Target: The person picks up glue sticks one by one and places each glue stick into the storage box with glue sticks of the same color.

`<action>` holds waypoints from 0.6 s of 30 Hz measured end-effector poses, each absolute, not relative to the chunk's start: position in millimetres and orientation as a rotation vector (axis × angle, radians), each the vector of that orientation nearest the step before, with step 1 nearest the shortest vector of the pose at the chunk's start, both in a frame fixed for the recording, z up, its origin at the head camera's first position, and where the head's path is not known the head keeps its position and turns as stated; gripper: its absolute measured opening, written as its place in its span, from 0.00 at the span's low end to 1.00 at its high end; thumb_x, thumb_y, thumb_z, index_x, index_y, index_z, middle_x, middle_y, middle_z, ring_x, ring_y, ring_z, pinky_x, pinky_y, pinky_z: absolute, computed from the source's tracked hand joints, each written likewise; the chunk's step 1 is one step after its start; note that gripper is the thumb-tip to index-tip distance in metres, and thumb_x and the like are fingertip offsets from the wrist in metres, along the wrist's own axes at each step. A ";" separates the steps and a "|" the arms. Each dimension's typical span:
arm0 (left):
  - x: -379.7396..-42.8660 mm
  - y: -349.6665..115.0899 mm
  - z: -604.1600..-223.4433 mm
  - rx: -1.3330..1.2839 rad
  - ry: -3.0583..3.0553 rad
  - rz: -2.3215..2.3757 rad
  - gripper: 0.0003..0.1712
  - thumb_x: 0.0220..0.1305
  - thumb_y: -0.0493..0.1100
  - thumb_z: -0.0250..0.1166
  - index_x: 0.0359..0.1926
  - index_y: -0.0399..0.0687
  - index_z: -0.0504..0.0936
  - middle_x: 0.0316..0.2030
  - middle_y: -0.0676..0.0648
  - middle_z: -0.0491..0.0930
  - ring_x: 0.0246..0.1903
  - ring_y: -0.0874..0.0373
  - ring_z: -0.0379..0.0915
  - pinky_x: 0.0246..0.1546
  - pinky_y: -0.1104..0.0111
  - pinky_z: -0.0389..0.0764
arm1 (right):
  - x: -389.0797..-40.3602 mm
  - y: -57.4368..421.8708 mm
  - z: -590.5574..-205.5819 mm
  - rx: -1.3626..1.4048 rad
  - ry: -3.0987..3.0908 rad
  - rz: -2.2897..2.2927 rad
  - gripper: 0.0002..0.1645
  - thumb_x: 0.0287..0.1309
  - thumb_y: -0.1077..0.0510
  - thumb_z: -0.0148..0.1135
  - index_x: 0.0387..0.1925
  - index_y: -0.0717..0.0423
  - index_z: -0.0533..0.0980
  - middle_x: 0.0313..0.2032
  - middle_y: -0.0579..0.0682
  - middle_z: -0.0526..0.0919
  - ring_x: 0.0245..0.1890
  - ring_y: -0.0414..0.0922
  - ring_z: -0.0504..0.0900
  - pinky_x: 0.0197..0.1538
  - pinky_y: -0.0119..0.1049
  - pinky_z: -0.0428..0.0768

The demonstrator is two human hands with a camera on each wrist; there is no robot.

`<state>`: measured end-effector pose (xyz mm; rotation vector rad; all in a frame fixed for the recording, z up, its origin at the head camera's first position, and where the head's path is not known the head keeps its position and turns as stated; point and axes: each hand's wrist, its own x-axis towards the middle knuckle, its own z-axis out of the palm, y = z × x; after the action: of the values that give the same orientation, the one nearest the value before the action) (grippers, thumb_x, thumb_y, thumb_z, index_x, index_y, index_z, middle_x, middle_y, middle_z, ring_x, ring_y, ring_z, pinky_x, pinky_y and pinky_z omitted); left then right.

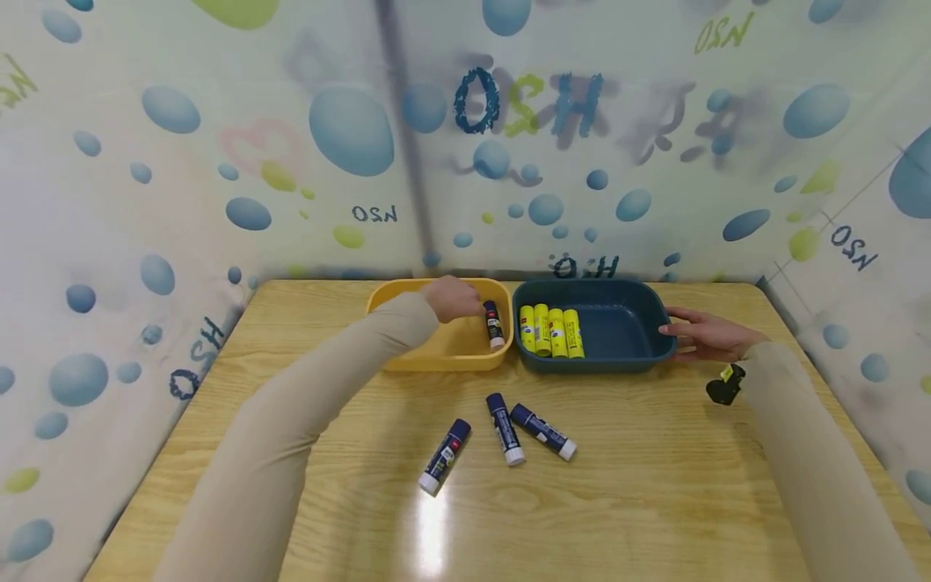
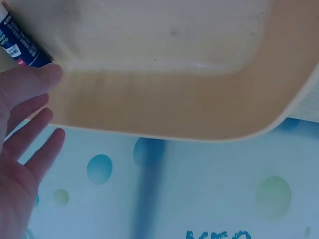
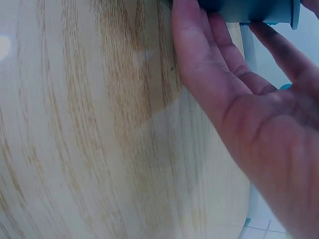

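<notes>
My left hand (image 1: 452, 297) is over the yellow tray (image 1: 444, 364), its fingers apart and holding nothing. Close to the thumb, a navy glue stick (image 2: 20, 42) with a white end lies along the tray's right side. The fingers of my right hand (image 1: 713, 333) touch the outer right end of the dark blue tray (image 1: 618, 323). Several yellow glue sticks (image 1: 541, 330) lie side by side in that tray's left part. In front of the trays, three navy glue sticks lie on the table: one at the left (image 1: 444, 457), one in the middle (image 1: 505, 428), one at the right (image 1: 544, 432).
Both trays stand side by side at the back of the wooden table (image 1: 640, 501). A patterned curtain (image 1: 349, 226) hangs behind them and along both sides. Below the right wrist is a small black device (image 1: 726, 384).
</notes>
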<state>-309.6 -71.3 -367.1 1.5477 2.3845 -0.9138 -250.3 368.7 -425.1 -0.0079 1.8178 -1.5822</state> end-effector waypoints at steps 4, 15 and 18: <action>-306.4 -80.2 -364.0 1.463 2.447 -0.960 0.21 0.61 0.32 0.65 0.53 0.54 0.81 0.44 0.48 0.82 0.43 0.54 0.77 0.38 0.64 0.80 | -249.9 368.8 -425.0 -0.005 1.810 -1.583 0.49 0.74 0.54 0.47 0.73 0.56 0.23 0.71 0.72 0.38 0.49 0.39 0.77 0.60 0.50 0.71; -287.7 -83.4 -337.5 1.306 2.476 -0.853 0.25 0.61 0.33 0.66 0.58 0.51 0.77 0.47 0.47 0.79 0.45 0.51 0.75 0.43 0.61 0.79 | -249.9 367.6 -424.3 -0.006 1.827 -1.569 0.48 0.74 0.53 0.46 0.73 0.57 0.23 0.70 0.73 0.39 0.50 0.41 0.77 0.60 0.51 0.71; -281.9 -82.3 -327.6 1.288 2.491 -0.808 0.25 0.61 0.33 0.66 0.60 0.50 0.76 0.49 0.47 0.79 0.47 0.51 0.75 0.45 0.61 0.78 | -250.2 367.6 -425.0 0.002 1.832 -1.569 0.48 0.74 0.53 0.45 0.73 0.57 0.23 0.70 0.72 0.40 0.49 0.41 0.77 0.59 0.50 0.72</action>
<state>-281.9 -82.3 -327.6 1.2884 2.4908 -0.8080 -250.2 367.6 -425.0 0.0018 1.8319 -1.5685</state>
